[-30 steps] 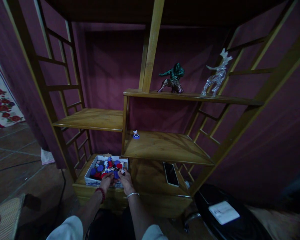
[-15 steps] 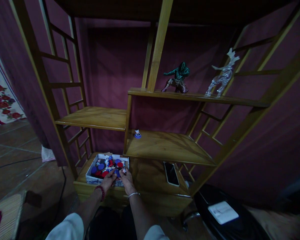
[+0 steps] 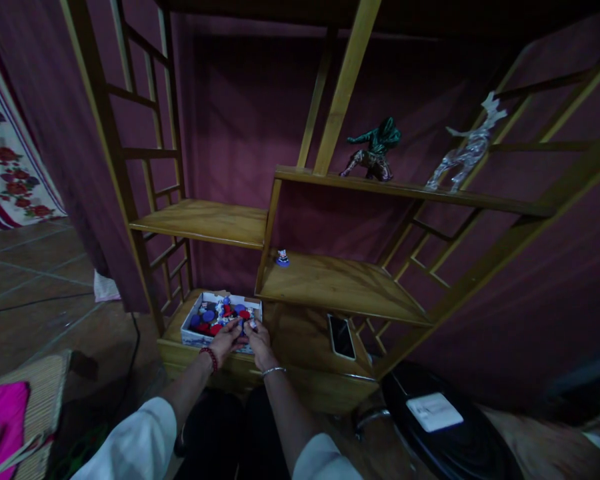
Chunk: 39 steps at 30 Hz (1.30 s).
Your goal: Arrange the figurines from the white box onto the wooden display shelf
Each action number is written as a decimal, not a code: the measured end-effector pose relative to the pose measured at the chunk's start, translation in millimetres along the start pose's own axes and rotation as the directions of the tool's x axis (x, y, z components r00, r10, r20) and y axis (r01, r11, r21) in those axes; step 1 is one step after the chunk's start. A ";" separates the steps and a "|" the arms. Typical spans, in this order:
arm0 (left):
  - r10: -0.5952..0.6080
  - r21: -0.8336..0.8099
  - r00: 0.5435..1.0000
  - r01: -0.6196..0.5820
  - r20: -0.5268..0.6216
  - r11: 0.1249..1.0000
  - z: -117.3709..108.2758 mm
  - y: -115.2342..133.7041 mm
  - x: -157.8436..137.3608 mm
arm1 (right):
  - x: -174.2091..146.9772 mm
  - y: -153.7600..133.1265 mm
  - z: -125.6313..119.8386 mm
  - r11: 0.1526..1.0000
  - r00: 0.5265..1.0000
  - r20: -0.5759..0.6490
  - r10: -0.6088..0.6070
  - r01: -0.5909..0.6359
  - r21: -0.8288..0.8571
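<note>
Over the front right part of an open cardboard box (image 3: pixel 193 339), my two hands meet at the fingertips. My left hand (image 3: pixel 225 341), with a dark red bead bracelet, pinches the blue base of a small figurine (image 3: pixel 253 325). My right hand (image 3: pixel 261 341), with a silver bracelet, closes on its whitish upper part; fingers partly hide it. In the box lie several small figurines with blue and red round bases (image 3: pixel 209 315). Another small figurine on a blue base (image 3: pixel 283 258) stands upright on the middle shelf.
The wooden shelf unit (image 3: pixel 320 280) holds a green-and-bronze statuette (image 3: pixel 377 148) and a clear deer figure (image 3: pixel 467 150) above. A phone (image 3: pixel 341 337) lies on the lower board. A black stool (image 3: pixel 450 440) and another person's arm (image 3: pixel 535 440) are at right; a woven seat (image 3: pixel 47 400) is at left.
My hands have lifted slightly with the figurine, and my fingers have drawn closer together round it. The whole view has shifted, with the shelves appearing a little farther right.
</note>
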<state>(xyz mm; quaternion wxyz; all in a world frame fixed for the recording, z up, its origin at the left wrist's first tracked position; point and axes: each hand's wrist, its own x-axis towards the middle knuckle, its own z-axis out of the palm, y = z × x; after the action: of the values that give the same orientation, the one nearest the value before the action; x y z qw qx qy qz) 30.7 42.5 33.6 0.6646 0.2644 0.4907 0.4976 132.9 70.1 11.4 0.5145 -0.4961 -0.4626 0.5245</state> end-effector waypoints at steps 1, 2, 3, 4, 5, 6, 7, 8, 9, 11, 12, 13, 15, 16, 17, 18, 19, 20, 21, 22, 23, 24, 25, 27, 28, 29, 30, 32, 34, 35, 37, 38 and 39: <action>0.002 -0.031 1.000 -0.002 0.016 1.000 1.2 1.9 -3.5 | -3.3 -3.7 0.2 1.000 1.000 -0.011 0.005 -0.005 -0.003; 0.008 -0.062 0.999 -0.006 0.032 0.998 2.1 3.5 -6.9 | -6.4 -6.9 0.4 1.000 1.000 -0.020 0.001 -0.001 -0.003; 0.014 -0.089 0.999 -0.010 0.043 0.996 2.6 4.6 -9.9 | -9.3 -9.6 0.5 1.000 1.000 -0.028 -0.007 0.007 -0.006; 0.020 -0.111 0.999 -0.015 0.049 0.994 2.7 5.3 -12.6 | -11.8 -11.7 0.5 1.000 0.999 -0.029 -0.019 0.018 -0.009; 0.026 -0.125 0.998 -0.020 0.053 0.992 2.6 5.7 -15.0 | -14.0 -13.4 0.5 0.999 0.999 -0.027 -0.030 0.029 -0.013; 0.032 -0.136 0.998 -0.025 0.054 0.990 2.2 5.8 -17.3 | -16.1 -14.7 0.4 0.999 0.999 -0.024 -0.036 0.036 -0.021; 0.039 -0.146 0.998 -0.031 0.055 0.989 1.8 5.6 -19.5 | -17.9 -15.8 0.3 0.999 0.999 -0.023 -0.041 0.041 -0.030; 0.048 -0.160 0.997 -0.039 0.056 0.986 1.4 5.3 -21.8 | -19.7 -16.9 0.2 0.998 0.999 -0.024 -0.045 0.044 -0.038; 0.059 -0.178 0.997 -0.047 0.058 0.983 1.2 5.0 -24.1 | -21.6 -18.2 0.2 0.998 0.999 -0.024 -0.048 0.047 -0.046; 0.084 -0.226 0.995 -0.068 0.059 0.972 1.1 4.4 -29.4 | -25.6 -21.5 0.4 0.997 0.998 -0.027 -0.052 0.050 -0.061; 0.097 -0.251 0.993 -0.079 0.060 0.965 1.3 4.1 -32.2 | -27.9 -23.7 0.6 0.997 0.998 -0.029 -0.049 0.047 -0.069; 0.108 -0.271 0.992 -0.088 0.062 0.959 1.5 4.0 -35.0 | -30.5 -26.2 0.8 0.996 0.999 -0.031 -0.045 0.042 -0.078; 0.125 -0.301 0.990 -0.099 0.067 0.949 1.9 3.9 -40.0 | -36.5 -32.0 1.4 0.995 0.999 -0.032 -0.038 0.035 -0.095; 0.131 -0.313 0.989 -0.103 0.069 0.944 1.9 3.8 -42.1 | -39.8 -35.1 1.7 0.995 0.999 -0.029 -0.042 0.039 -0.092; 0.134 -0.321 0.988 -0.105 0.071 0.941 1.8 3.7 -43.9 | -43.2 -38.2 1.9 0.996 0.999 -0.017 -0.048 0.047 -0.077; 0.136 -0.328 0.988 -0.105 0.074 0.939 1.6 3.6 -45.4 | -46.5 -41.0 2.2 0.997 0.999 0.002 -0.053 0.053 -0.051; 0.138 -0.336 0.988 -0.106 0.075 0.936 1.3 3.5 -46.7 | -49.5 -43.6 2.3 0.998 0.998 0.021 -0.054 0.055 -0.020; 0.140 -0.345 0.987 -0.106 0.075 0.933 1.0 3.4 -47.9 | -52.1 -45.8 2.2 0.999 0.998 0.038 -0.052 0.052 0.011; 0.141 -0.355 0.987 -0.106 0.076 0.929 0.9 3.4 -49.1 | -54.3 -47.5 1.9 0.998 0.998 0.050 -0.045 0.043 0.034; 0.141 -0.366 0.987 -0.104 0.075 0.925 0.8 3.5 -50.4 | -55.9 -48.8 1.4 0.998 0.998 0.055 -0.034 0.032 0.048; 0.141 -0.378 0.987 -0.104 0.072 0.920 1.0 3.7 -51.9 | -57.1 -49.8 0.7 0.998 0.998 0.056 -0.024 0.021 0.052; 0.141 -0.389 0.988 -0.104 0.066 0.915 1.4 4.1 -53.6 | -58.0 -50.5 -0.2 0.998 0.998 0.052 -0.018 0.015 0.053; 0.140 -0.396 0.988 -0.104 0.061 0.912 2.0 4.8 -55.5 | -58.6 -51.3 -1.2 0.999 0.999 0.050 -0.016 0.014 0.051; 0.139 -0.403 0.989 -0.106 0.056 0.909 3.8 6.4 -59.4 | -59.6 -53.2 -3.1 0.998 0.999 0.049 -0.024 0.021 0.052; 0.142 -0.404 0.988 -0.108 0.055 0.908 4.9 7.3 -61.3 | -60.1 -54.6 -4.0 0.998 0.998 0.045 -0.032 0.029 0.054; 0.147 -0.405 0.987 -0.112 0.057 0.907 6.0 8.2 -63.1 | -60.8 -56.3 -4.7 0.998 0.999 0.038 -0.038 0.036 0.055; 0.152 -0.406 0.986 -0.114 0.061 0.907 7.1 9.1 -64.6 | -61.7 -58.3 -5.1 0.997 0.999 0.028 -0.046 0.044 0.056; 0.161 -0.408 0.984 -0.120 0.069 0.905 8.8 10.5 -66.9 | -63.8 -62.7 -5.4 0.997 0.998 0.008 -0.054 0.054 0.057; 0.167 -0.404 0.983 -0.124 0.073 0.906 9.8 11.5 -68.3 | -66.3 -66.5 -4.8 0.997 0.999 -0.015 -0.051 0.052 0.058; 0.168 -0.400 0.983 -0.125 0.074 0.908 10.1 11.9 -68.8 | -67.6 -68.0 -4.3 0.997 0.998 -0.029 -0.049 0.050 0.061; 0.171 -0.390 0.983 -0.130 0.073 0.912 10.2 12.6 -69.6 | -69.8 -69.7 -3.3 0.996 0.997 -0.051 -0.051 0.055 0.069; 0.173 -0.386 0.982 -0.133 0.072 0.913 10.1 12.9 -69.8 | -70.6 -70.1 -3.0 0.995 0.997 -0.055 -0.058 0.062 0.072; 0.175 -0.383 0.982 -0.135 0.071 0.914 9.9 13.2 -70.1 | -71.2 -70.3 -2.9 0.995 0.997 -0.052 -0.065 0.069 0.074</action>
<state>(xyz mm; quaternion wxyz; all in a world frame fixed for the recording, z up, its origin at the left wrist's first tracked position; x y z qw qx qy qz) 32.9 -15.8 75.7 0.6859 0.1957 0.3282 0.6193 139.9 1.9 84.4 0.5616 -0.4732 -0.4459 0.5117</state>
